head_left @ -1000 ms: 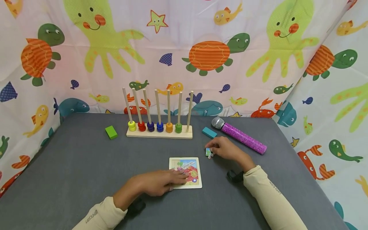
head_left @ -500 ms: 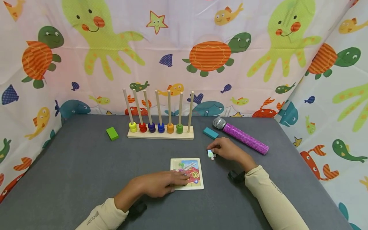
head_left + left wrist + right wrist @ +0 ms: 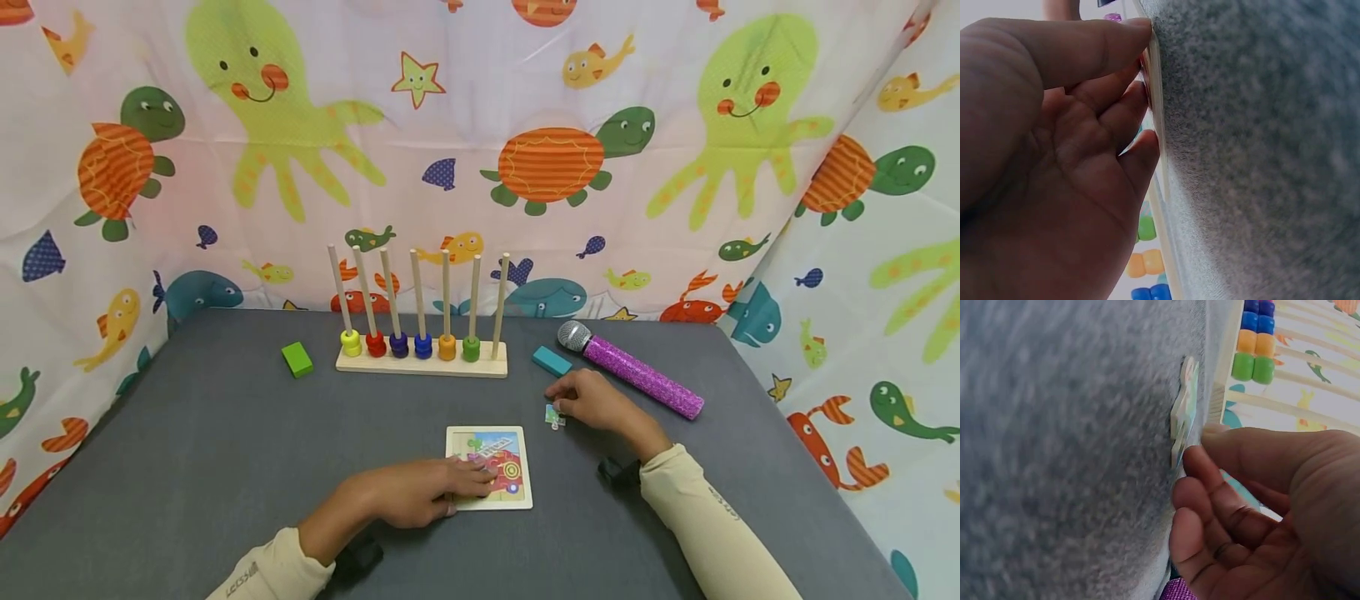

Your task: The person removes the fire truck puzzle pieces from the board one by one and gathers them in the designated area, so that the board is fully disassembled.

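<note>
A small square picture puzzle board (image 3: 491, 446) lies on the grey table (image 3: 225, 442). My left hand (image 3: 457, 482) rests on the board's near left part, fingers laid flat on it; in the left wrist view the fingertips (image 3: 1141, 94) press against the board's thin edge (image 3: 1155, 75). A loose puzzle piece (image 3: 554, 415) lies flat on the table, right of the board. My right hand (image 3: 564, 400) sits just beyond it, fingers loosely curled. In the right wrist view a fingertip (image 3: 1190, 457) touches the edge of the piece (image 3: 1185, 403), which rests on the cloth.
A wooden peg rack (image 3: 420, 354) with coloured rings stands at the back. A green block (image 3: 297, 359) lies left of it, a teal block (image 3: 551, 361) right of it. A purple glitter microphone (image 3: 637, 377) lies beside my right hand. Patterned curtains enclose the table.
My right hand has brought the puzzle piece slightly down and right onto the table, and more of the piece now shows. The left hand stays on the board.
</note>
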